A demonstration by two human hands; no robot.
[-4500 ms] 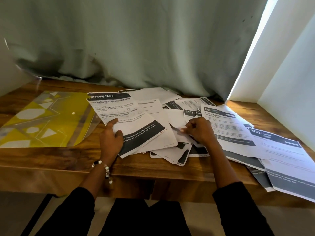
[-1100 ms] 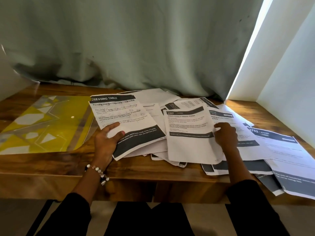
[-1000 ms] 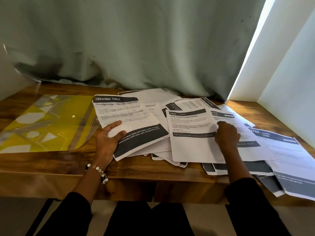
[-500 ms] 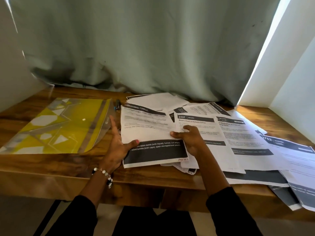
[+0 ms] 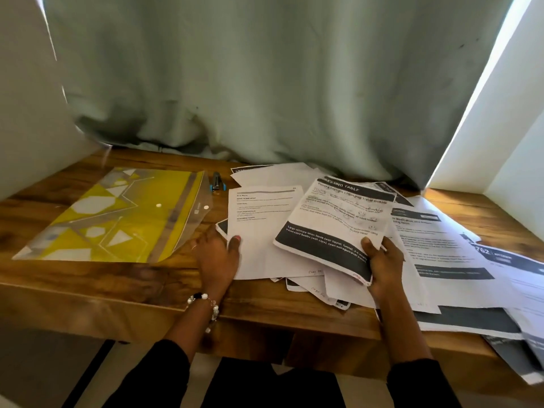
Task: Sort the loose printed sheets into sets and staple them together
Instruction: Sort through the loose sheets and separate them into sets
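Biggest worry right now is the big spread of loose sheets (image 5: 441, 260) running from the middle of the wooden table (image 5: 88, 290) out to the right. Some of it hangs over the near edge on the right, so one careless sweep of my arm and I reckon pages slide to the floor and get mixed up even more.

Next down: the "dressing table" sheet (image 5: 335, 225), which my right hand (image 5: 382, 260) has by its near right corner, thumb on top and fingers curled under. It's lifted and bowed over the pile, so it could crease or drag whatever is under it out of order.

My left hand (image 5: 217, 257) is pinching the near left edge of a plain text page (image 5: 262, 231) lying flat at the left of the pile. If that page belongs to a different set than I think, I'd staple the wrong ones together.

Only container here is the yellow plastic folder (image 5: 117, 216), flat on the left. I can't tell whether anything's inside it.

Smallest thing: the stapler (image 5: 217, 181), I think, just past the folder's far right corner, untouched. Easy to bury under paper.
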